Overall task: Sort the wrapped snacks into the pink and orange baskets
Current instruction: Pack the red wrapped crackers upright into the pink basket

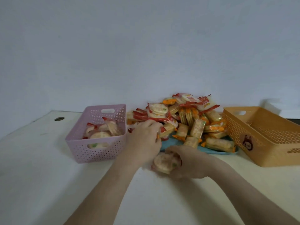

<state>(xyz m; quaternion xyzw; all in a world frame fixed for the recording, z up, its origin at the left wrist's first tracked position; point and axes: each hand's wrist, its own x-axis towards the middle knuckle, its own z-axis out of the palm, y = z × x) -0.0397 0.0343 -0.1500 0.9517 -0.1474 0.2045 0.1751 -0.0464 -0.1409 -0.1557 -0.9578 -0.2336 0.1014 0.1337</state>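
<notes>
White bench, wall behind. Orange basket at 3 o'clock from the pile: perforated walls, animal-face sticker on the near side, nothing visible inside. Pink basket at 9 o'clock from the pile: holds a few red-trimmed packs of round crackers. Between the baskets, a teal tray carries the heap of wrapped snacks: clear wrappers, some with red ends over round pale crackers, others with orange ends over long rectangular biscuits, jumbled at all angles.

Left hand reaches into the heap's 8 o'clock edge, fingers curled around a red-ended pack. Right hand, at 6 o'clock from the heap and just off the tray, has its fingers wrapped about a round cracker pack with red trim, held just above the bench.
</notes>
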